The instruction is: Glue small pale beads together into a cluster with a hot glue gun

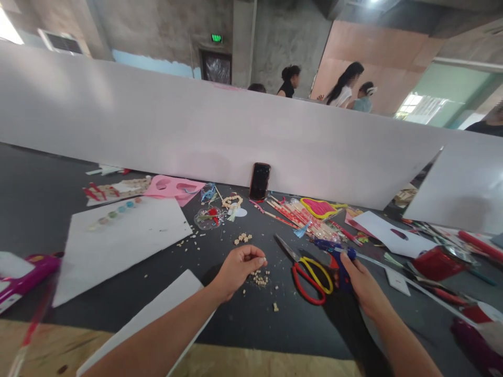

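Note:
My left hand hovers low over the dark table, fingers pinched together on a small pale bead, just above a little heap of beads. My right hand is wrapped round a blue glue gun whose nozzle points left. Red and yellow scissors lie on the table between the two hands.
A white sheet lies to the left, another white board at the front. A phone leans on the white partition. Sticks, pink cut-outs and a beaded ring clutter the far side. People stand behind the partition.

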Motion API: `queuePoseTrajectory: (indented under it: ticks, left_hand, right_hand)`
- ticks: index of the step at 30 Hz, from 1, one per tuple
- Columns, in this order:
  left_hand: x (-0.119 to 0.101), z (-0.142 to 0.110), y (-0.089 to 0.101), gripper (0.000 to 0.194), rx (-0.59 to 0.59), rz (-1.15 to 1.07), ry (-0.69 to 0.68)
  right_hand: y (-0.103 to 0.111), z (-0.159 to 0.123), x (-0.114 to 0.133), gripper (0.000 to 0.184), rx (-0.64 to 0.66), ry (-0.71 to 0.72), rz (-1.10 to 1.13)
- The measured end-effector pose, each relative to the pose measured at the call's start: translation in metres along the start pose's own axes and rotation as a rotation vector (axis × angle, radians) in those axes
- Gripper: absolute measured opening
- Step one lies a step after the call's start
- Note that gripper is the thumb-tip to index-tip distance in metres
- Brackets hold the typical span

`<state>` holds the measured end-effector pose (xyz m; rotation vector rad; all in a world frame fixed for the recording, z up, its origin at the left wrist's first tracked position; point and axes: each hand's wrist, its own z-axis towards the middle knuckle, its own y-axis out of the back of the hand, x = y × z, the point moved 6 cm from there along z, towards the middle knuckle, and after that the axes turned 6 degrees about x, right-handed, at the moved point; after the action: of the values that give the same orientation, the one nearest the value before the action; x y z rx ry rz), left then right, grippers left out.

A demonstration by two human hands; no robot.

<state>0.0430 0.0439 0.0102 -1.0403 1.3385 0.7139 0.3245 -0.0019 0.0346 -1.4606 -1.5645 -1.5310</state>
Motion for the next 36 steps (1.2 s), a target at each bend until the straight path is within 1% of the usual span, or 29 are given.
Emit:
queuePoseTrajectory:
  ticks: [4, 7, 9, 10, 12, 13, 14, 15, 17, 18, 20, 22, 25, 29, 31, 33, 35, 36]
  left_hand:
    - [-0.001, 0.0, 0.002, 0.022, -0.005, 0.007, -0.014]
    - [-0.002, 0.001, 0.003, 0.021, -0.007, 0.004, -0.021]
    - [-0.001, 0.001, 0.003, 0.02, 0.002, -0.009, -0.036]
    - [-0.001, 0.002, 0.002, 0.019, 0.009, -0.012, -0.041]
    - [0.0, 0.002, 0.001, 0.019, 0.028, -0.013, -0.044]
    - [0.001, 0.002, 0.0, 0.02, 0.036, -0.011, -0.042]
    - [0.002, 0.002, 0.0, 0.02, 0.042, -0.009, -0.041]
    - [0.002, 0.002, -0.001, 0.02, 0.045, -0.008, -0.041]
    - [0.002, 0.001, -0.001, 0.021, 0.047, -0.006, -0.044]
    - [0.002, 0.0, -0.001, 0.022, 0.048, -0.004, -0.045]
    - [0.001, -0.001, -0.002, 0.022, 0.054, -0.004, -0.049]
    - [0.0, -0.002, -0.003, 0.022, 0.064, -0.004, -0.054]
    - [-0.001, -0.002, -0.006, 0.023, 0.078, -0.003, -0.058]
    - [-0.002, -0.003, -0.008, 0.024, 0.089, 0.004, -0.048]
    - [-0.003, -0.004, -0.009, 0.024, 0.088, 0.014, -0.049]
    - [-0.005, -0.005, -0.01, 0.022, 0.087, 0.044, -0.067]
    - [-0.009, -0.006, -0.011, 0.021, 0.088, 0.097, -0.094]
    - [-0.01, -0.007, -0.012, 0.02, 0.089, 0.13, -0.107]
  right_hand:
    - [0.019, 0.01, -0.003, 0.038, 0.003, -0.038, -0.194]
    - [0.03, 0.009, 0.0, 0.034, 0.035, -0.063, -0.37]
    - [0.031, 0.0, 0.007, 0.03, 0.046, -0.046, -0.473]
    - [0.027, -0.006, 0.013, 0.027, 0.051, -0.004, -0.521]
    - [0.01, -0.022, 0.025, 0.012, 0.07, 0.112, -0.597]
    - [-0.006, -0.033, 0.036, 0.009, 0.113, 0.275, -0.697]
    - [-0.022, -0.043, 0.044, 0.011, 0.138, 0.402, -0.765]
    - [-0.039, -0.052, 0.048, 0.014, 0.184, 0.496, -0.792]
    - [-0.076, -0.069, 0.053, 0.018, 0.379, 0.654, -0.776]
    - [-0.092, -0.075, 0.052, 0.02, 0.472, 0.691, -0.766]
    - [-0.113, -0.079, 0.049, 0.022, 0.551, 0.707, -0.807]
    - [-0.126, -0.079, 0.045, 0.019, 0.586, 0.699, -0.876]
    - [-0.135, -0.078, 0.042, 0.013, 0.587, 0.695, -0.927]
    - [-0.136, -0.077, 0.041, 0.016, 0.558, 0.708, -0.916]
    - [-0.132, -0.076, 0.043, 0.014, 0.545, 0.702, -0.815]
    - [-0.124, -0.071, 0.046, 0.011, 0.504, 0.64, -0.608]
    - [-0.115, -0.063, 0.046, 0.009, 0.464, 0.511, -0.323]
    - [-0.113, -0.06, 0.044, 0.011, 0.457, 0.434, -0.171]
